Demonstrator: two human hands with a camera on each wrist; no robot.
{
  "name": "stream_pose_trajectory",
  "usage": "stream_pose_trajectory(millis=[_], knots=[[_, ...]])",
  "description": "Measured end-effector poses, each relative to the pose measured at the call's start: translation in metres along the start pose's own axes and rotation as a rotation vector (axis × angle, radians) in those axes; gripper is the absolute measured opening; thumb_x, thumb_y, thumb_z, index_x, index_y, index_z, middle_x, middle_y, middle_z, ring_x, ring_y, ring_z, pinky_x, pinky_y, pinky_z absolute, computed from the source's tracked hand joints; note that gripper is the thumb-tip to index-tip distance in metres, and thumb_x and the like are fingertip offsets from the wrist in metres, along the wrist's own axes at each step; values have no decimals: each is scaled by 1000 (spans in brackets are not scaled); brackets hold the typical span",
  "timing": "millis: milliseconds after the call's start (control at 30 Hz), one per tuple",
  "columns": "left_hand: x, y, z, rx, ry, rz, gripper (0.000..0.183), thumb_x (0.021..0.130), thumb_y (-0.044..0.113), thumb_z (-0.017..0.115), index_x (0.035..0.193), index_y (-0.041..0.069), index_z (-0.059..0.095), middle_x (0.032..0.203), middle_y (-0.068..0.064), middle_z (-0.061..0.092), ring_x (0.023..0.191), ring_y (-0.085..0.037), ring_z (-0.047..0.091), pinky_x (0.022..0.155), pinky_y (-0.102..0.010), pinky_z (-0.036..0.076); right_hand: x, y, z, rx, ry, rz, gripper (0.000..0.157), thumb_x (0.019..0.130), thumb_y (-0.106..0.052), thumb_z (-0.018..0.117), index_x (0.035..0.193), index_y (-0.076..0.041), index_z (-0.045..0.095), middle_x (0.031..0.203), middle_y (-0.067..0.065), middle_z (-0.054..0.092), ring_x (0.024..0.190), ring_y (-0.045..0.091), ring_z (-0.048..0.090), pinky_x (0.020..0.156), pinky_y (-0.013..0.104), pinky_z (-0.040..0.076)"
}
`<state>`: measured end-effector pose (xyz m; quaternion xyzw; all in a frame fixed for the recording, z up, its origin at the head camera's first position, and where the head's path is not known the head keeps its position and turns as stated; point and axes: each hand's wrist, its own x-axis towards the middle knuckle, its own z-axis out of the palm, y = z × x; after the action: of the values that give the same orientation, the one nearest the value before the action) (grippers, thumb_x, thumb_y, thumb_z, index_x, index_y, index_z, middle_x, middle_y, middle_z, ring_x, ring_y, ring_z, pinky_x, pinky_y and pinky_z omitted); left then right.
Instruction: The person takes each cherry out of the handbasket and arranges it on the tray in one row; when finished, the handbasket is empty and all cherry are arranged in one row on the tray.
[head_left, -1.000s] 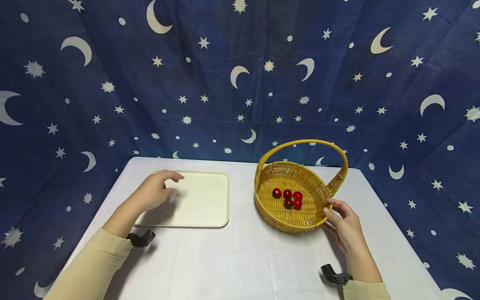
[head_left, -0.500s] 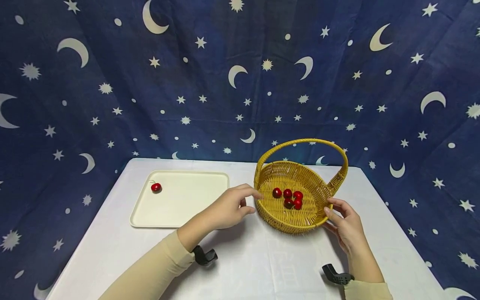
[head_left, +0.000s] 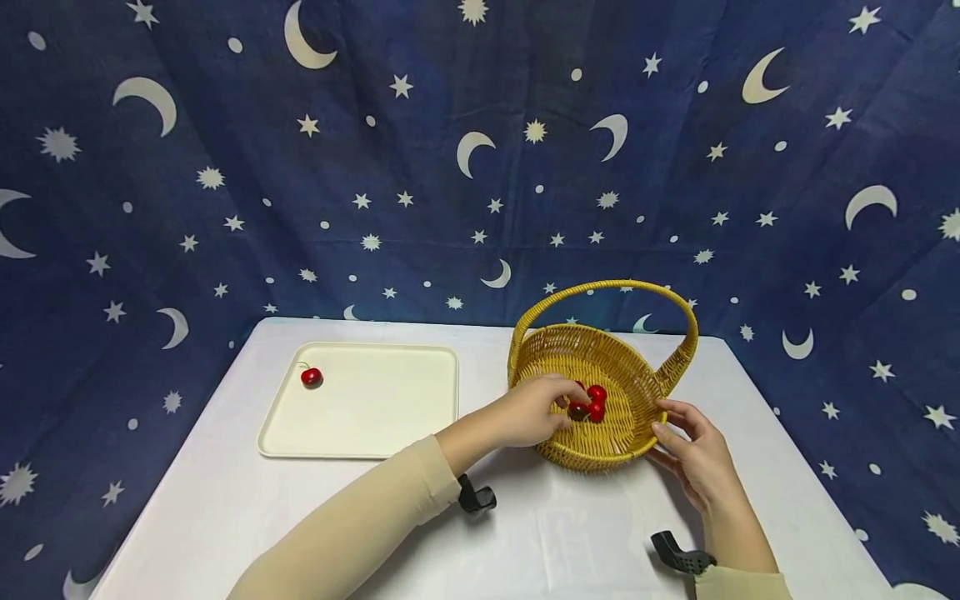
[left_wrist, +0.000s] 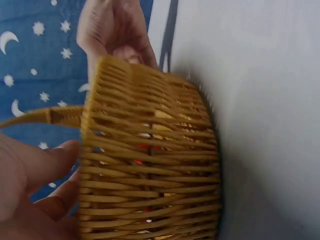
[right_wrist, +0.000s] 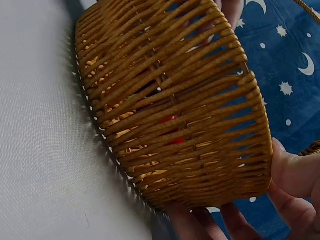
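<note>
A round yellow wicker basket with a tall arched handle stands on the right half of the table. Several dark red cherries lie on its floor, some partly covered by my left hand. That hand reaches over the near left rim, thumb and fingers apart, just beside the cherries. In the left wrist view the basket wall hides its fingertips. My right hand grips the basket's right rim, thumb on top and fingers beneath, as the right wrist view shows with its thumb.
A cream rectangular tray sits on the left of the white-covered table. One cherry with a stem lies near its back left corner. A dark blue curtain with moons and stars hangs behind and at both sides.
My left hand has moved right from the tray, uncovering the single cherry there, and now reaches into the basket. My right hand keeps its grip on the rim.
</note>
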<state>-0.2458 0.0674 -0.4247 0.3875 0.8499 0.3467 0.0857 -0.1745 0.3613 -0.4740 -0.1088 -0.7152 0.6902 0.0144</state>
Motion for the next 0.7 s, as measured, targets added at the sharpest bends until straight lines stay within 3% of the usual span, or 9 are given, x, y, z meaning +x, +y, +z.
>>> stream_pose_trajectory(millis=[167,267,367,500,700], knots=[[26,-8,4,-133,-50,-88,35,99,0,71,132,11,75,132,-9,75,115,-23,68,93,-26,52,-1,0,-1,-1,-8,-3,47,104,-10,71,149,-9,56,130,-4,57,102,8,74,84,30,65],[40,-14,6,-163,-75,-140,36,97,-3,71,130,10,76,130,-11,75,120,-26,68,95,-27,52,-1,0,0,-4,-9,1,46,104,-10,71,148,-9,56,129,-6,57,101,8,73,83,29,65],[50,-16,13,-39,-121,-174,38,96,-1,73,130,14,77,127,-6,77,116,-19,69,98,-26,53,-2,0,-1,0,-4,5,45,104,-8,70,147,-10,57,128,-6,57,100,7,73,83,30,65],[55,-13,22,139,-171,-238,35,94,6,78,125,22,79,119,4,78,100,-9,66,92,-23,54,-2,1,-1,1,-2,16,44,104,-9,70,146,-13,59,129,-6,56,100,6,73,84,30,65],[55,-11,24,167,-208,-270,18,92,11,84,106,22,81,105,7,75,90,-10,61,80,-23,51,0,2,-1,17,3,6,44,104,-8,70,146,-12,58,128,-7,57,100,6,74,83,30,66]])
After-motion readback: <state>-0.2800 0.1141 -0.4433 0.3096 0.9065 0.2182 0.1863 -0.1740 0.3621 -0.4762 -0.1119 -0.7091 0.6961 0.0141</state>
